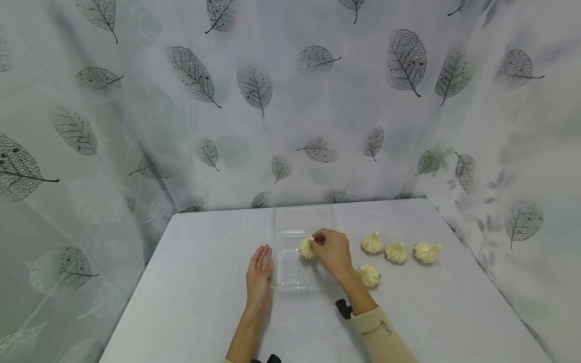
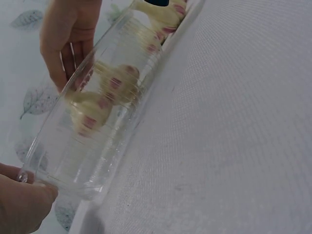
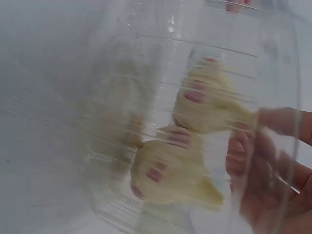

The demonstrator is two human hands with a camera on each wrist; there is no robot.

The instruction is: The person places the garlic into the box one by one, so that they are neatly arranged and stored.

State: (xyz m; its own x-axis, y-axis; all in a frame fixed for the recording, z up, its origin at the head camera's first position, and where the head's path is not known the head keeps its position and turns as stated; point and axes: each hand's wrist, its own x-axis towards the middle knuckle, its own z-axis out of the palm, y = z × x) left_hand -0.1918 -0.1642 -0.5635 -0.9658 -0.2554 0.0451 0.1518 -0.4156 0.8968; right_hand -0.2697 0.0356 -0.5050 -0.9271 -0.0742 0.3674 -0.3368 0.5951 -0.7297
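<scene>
The step in hand appears to be putting a garlic bulb into the clear plastic box, which stands on the desk with its lid laid back on the far side. The bulb is over the tray; whether it touches the floor of the box I cannot tell. The next move seems to call for settling it gently, then letting go of the stem. The right hand pinches that stem between thumb and fingertips. The left hand, its fingers nearly straight, rests at the left side of the box, touching the edge, probably to steady it. Right of the box, four more bulbs sit on the desk, one of them close by the right wrist.
</scene>
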